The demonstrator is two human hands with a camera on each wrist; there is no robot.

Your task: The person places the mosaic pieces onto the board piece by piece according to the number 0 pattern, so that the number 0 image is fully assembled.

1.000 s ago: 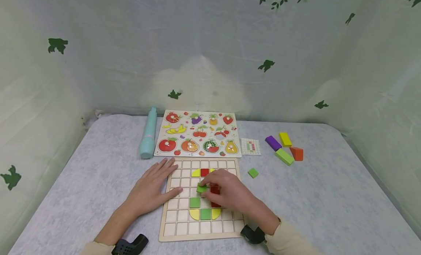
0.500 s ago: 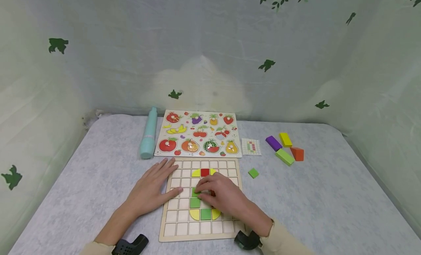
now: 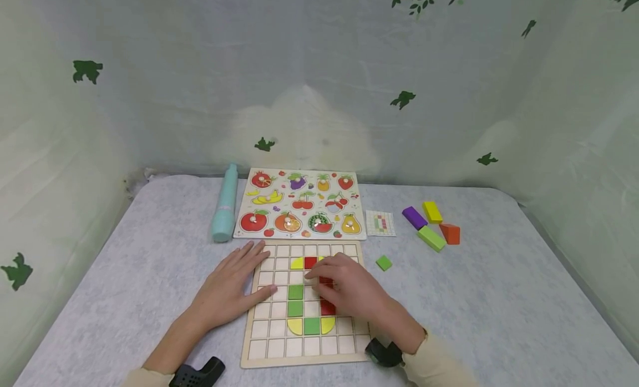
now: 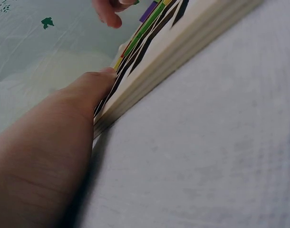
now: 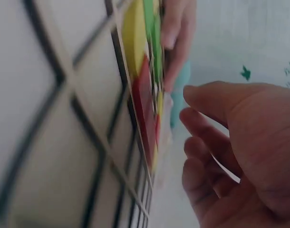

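Observation:
A wooden grid board (image 3: 299, 361) lies on the table, with coloured tiles set in a ring of squares. Two green tiles (image 3: 295, 300) make its left side, a third green tile (image 3: 312, 326) sits below between yellow rounded tiles (image 3: 295, 326), and red tiles (image 3: 327, 307) stand at top and right, partly hidden. My left hand (image 3: 227, 290) rests spread over the board's left edge, thumb on the grid. Above the ring hovers my right hand (image 3: 351, 290), fingers loosely bent and nothing between them; the right wrist view shows its fingertips (image 5: 195, 145) apart from the thumb and off the board.
One loose green tile (image 3: 384, 263) lies right of the board. Behind are a fruit peg puzzle (image 3: 299, 209), a teal bottle-shaped case (image 3: 226, 209) and a small pattern card (image 3: 381, 223). Purple (image 3: 415, 217), yellow (image 3: 432, 212), light green (image 3: 431, 238) and orange (image 3: 450, 233) blocks lie at the right.
My right hand has set a green tile into the square above the other left-side green tile, let it go and drawn back to the right. My left hand has stayed put.

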